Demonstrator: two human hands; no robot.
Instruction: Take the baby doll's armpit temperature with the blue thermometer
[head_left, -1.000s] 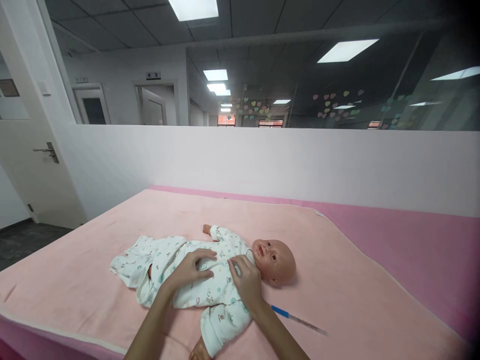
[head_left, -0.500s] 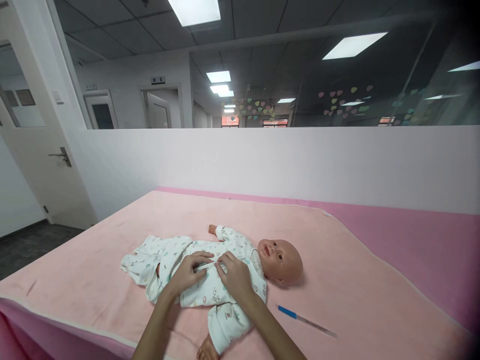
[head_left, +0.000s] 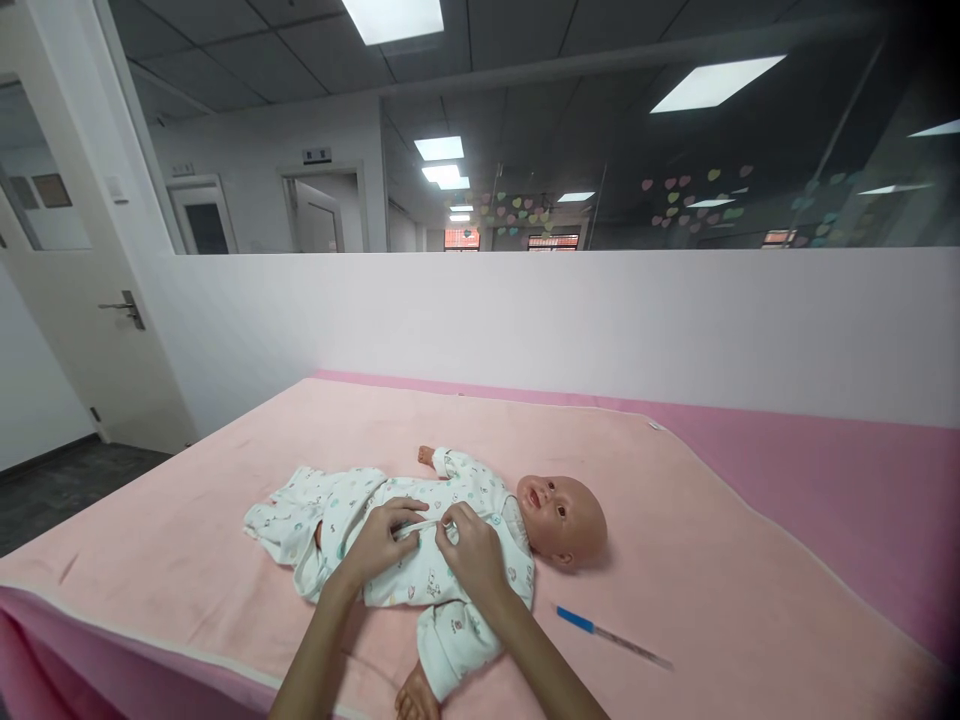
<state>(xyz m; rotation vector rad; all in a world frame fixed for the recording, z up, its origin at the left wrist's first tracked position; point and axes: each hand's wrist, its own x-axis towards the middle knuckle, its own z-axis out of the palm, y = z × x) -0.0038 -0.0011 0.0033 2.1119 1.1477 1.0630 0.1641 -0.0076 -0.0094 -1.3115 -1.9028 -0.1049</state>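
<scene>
A baby doll [head_left: 566, 520] lies on its back across a pink blanket, head to the right. It wears a white printed baby top [head_left: 409, 580] and white printed trousers [head_left: 289, 520]. Both my hands rest over the doll's middle. My left hand [head_left: 381, 538] pinches the edge of the top near the waist. Just to its right, my right hand [head_left: 472, 550] has thumb and fingers closed on the same front edge. A narrow white strip of cloth runs between the fingertips; whether it is a tie or the hem I cannot tell.
The pink blanket [head_left: 720, 580] covers a padded surface with a darker pink sheet [head_left: 840, 470] beneath. A pen with a blue cap [head_left: 574, 620] lies near the doll's head. A white wall [head_left: 525, 320] with a window rises behind, and a door [head_left: 82, 280] stands left.
My hands stay at the front of the top, with only slight finger movement. The view has tilted a little; the doll lies in the same place.
</scene>
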